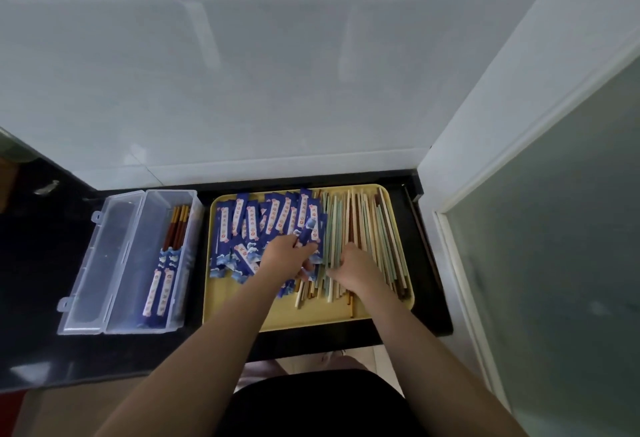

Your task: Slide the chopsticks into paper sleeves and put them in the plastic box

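- Nearest the camera, two bare forearms reach forward from the bottom of the head view, over the person's dark clothing and across a black counter (41, 298).
- Left hand (284, 256): hovers over the middle of a yellow tray (346, 319), fingers curled round a blue paper sleeve (307, 234) that rises at a tilt from the grip.
- Right hand (358, 268): just beside the left, knuckles up, fingers curled down into the loose chopsticks (367, 232). Whether they have pinched a pair yet cannot be told.
- Tray contents: a jumble of empty blue sleeves (249, 221) covers the left half, while bare chopsticks in pale green, cream and brown lie roughly side by side on the right half.
- Plastic box (162, 263): clear, with its hinged lid (98, 263) folded open to the left. It stands on the counter just left of the tray and holds a few sleeved chopsticks (166, 280), their brown ends poking out of the sleeves towards the wall.
- Behind everything is a white tiled wall (277, 72); a white door frame (502, 124) is on the right.
- Handling, as a judgement: the chopsticks look light, stiff and smooth, so a pair may slip apart unless pinched together near one end. The sleeve is thin, soft paper that likely creases easily; hold it lightly near its open mouth so the tips can enter.
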{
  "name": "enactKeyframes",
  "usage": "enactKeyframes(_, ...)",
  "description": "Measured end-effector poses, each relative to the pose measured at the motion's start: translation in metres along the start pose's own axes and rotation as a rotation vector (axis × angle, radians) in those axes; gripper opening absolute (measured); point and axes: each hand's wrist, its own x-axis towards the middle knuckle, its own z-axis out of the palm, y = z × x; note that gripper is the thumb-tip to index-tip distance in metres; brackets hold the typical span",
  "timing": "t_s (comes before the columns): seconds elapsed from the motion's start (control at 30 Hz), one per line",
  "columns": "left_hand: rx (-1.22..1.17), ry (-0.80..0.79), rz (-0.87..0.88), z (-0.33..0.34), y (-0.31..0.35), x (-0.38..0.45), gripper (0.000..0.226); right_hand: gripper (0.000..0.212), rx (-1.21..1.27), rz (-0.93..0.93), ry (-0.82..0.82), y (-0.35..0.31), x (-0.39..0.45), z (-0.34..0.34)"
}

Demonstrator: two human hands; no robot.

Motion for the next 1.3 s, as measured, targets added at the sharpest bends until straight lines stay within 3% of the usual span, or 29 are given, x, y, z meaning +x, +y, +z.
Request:
enactKeyframes(0.07, 0.029, 0.018, -0.001, -0.001, -0.003, 0.0, 0.023, 0.035, -0.047, 0.004, 0.016, -0.002, 0.001, 0.011)
enactKeyframes(0.23, 0.213, 0.07, 0.058, -0.005, -0.004, 0.0, 0.027, 0.022, -0.077, 0.065, 0.044, -0.002, 0.004, 0.016)
enactKeyframes(0.47, 0.128, 0.091, 0.069, -0.004, -0.002, -0.002, 0.043, 0.026, 0.073, 0.117, 0.027, 0.0, -0.001, 0.002)
enactKeyframes(0.63, 0.041, 0.128, 0.065, -0.005, -0.001, -0.005, 0.059, 0.025, 0.172, -0.018, 0.04, -0.007, -0.021, -0.035)
enactKeyframes(0.9, -0.077, 0.047, 0.15, -0.007, 0.007, -0.014, 0.031, 0.024, 0.515, -0.251, 0.065, -0.033, -0.058, -0.09)
enactKeyframes(1.07, -0.073, -0.009, 0.146, -0.009, 0.009, -0.019, 0.021, 0.014, 0.596, -0.428, 0.295, -0.046, -0.076, -0.112)
enactKeyframes(1.17, -0.198, -0.056, 0.09, -0.011, 0.008, -0.022, 0.025, 0.027, 0.676, -0.442, 0.474, -0.049, -0.077, -0.117)
enactKeyframes(1.23, -0.165, -0.05, 0.078, -0.012, 0.008, -0.025, 0.021, 0.031, 0.674, -0.436, 0.5, -0.051, -0.077, -0.119)
enactKeyframes(1.3, -0.058, -0.014, 0.042, -0.013, 0.007, -0.027, 0.032, 0.031, 0.72, -0.425, 0.486, -0.053, -0.077, -0.121)
